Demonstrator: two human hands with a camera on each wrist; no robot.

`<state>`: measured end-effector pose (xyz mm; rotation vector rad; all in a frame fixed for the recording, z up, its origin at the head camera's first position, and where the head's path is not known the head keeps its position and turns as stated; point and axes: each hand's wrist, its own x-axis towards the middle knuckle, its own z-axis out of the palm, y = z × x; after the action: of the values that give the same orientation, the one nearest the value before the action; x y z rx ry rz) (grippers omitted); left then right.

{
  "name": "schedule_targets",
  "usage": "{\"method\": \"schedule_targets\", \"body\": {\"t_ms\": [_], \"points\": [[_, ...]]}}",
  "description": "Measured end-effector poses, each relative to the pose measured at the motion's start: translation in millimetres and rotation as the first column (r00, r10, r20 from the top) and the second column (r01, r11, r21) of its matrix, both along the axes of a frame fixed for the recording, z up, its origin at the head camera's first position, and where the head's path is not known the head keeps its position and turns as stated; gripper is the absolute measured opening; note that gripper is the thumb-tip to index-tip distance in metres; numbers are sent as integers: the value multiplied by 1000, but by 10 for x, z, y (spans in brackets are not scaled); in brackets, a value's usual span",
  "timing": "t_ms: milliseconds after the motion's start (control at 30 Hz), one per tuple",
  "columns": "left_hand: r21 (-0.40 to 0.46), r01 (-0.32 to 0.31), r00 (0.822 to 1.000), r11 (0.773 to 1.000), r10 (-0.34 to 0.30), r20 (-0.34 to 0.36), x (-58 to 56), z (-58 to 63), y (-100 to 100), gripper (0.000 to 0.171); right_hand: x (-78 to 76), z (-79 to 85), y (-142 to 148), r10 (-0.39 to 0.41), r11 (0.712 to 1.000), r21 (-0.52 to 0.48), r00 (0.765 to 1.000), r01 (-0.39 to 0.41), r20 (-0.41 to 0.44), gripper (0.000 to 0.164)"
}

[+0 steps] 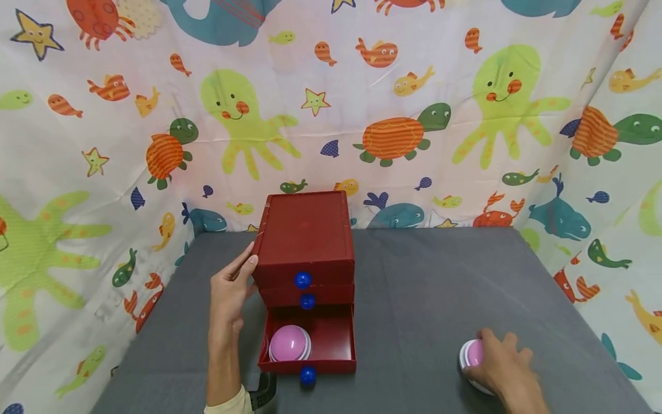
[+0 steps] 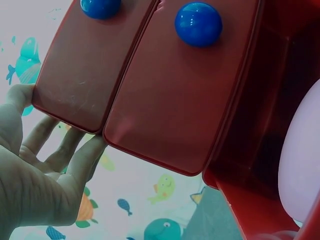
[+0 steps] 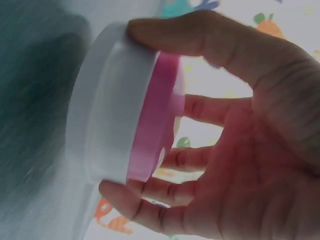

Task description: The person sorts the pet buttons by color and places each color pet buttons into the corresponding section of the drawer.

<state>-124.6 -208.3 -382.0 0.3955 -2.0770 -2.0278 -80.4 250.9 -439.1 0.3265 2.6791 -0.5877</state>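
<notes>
A dark red chest of drawers (image 1: 305, 227) with blue round knobs stands left of centre in the head view. Its bottom drawer (image 1: 333, 339) is pulled out and has a domed pink round object (image 1: 287, 343) with a white rim inside; the two drawers above are closed. My left hand (image 1: 230, 290) touches the chest's upper left side, fingers fairly straight and thumb at the front corner. At the right, my right hand (image 1: 504, 365) grips a second pink-and-white round object (image 3: 117, 110), its thumb and fingers spread around the white edge, close over the table.
Grey cloth covers the table (image 1: 414, 287). Behind and at both sides hangs a white curtain (image 1: 331, 144) printed with sea animals. The open drawer's front, with its blue knob (image 1: 307, 376), juts toward me near my left wrist strap (image 1: 265, 391).
</notes>
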Motion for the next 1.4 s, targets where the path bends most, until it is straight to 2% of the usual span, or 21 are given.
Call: {"method": "schedule_targets", "body": {"t_ms": [167, 233, 433, 700, 867, 1033, 1133, 1300, 1400], "points": [[-4, -7, 1000, 1000, 7, 4, -10, -13, -2, 51, -46, 187, -249, 68, 998, 4, 996, -68, -57, 79], [-1, -2, 1000, 1000, 2, 3, -12, -15, -2, 51, -29, 246, -348, 94, 996, 4, 989, -95, -118, 77], [6, -8, 1000, 1000, 8, 20, -15, -8, -8, 51, 32, 372, -697, 174, 983, 4, 934, -181, -313, 72], [10, 7, 1000, 1000, -7, 14, -33, -15, -2, 52, 26, 571, -1191, 239, 968, 17, 905, -249, -350, 76], [10, -1, 1000, 1000, 1, 18, -26, -14, 0, 51, 41, 656, -1475, 276, 952, -18, 880, -306, -387, 79], [4, -4, 1000, 1000, 4, 1, -29, 6, 0, 51, 35, 671, -1767, 315, 925, -71, 855, -375, -411, 78], [1, -6, 1000, 1000, 6, 3, -35, 10, 1, 51, -8, 596, -1906, 353, 899, -84, 825, -430, -442, 75], [-2, -9, 1000, 1000, 10, 22, -25, -6, 6, 52, -67, 399, -2062, 443, 849, -30, 741, -528, -504, 72], [4, -15, 1000, 1000, 15, 14, -18, -7, 3, 51, -94, 321, -2137, 499, 821, 36, 686, -570, -529, 70]]}}
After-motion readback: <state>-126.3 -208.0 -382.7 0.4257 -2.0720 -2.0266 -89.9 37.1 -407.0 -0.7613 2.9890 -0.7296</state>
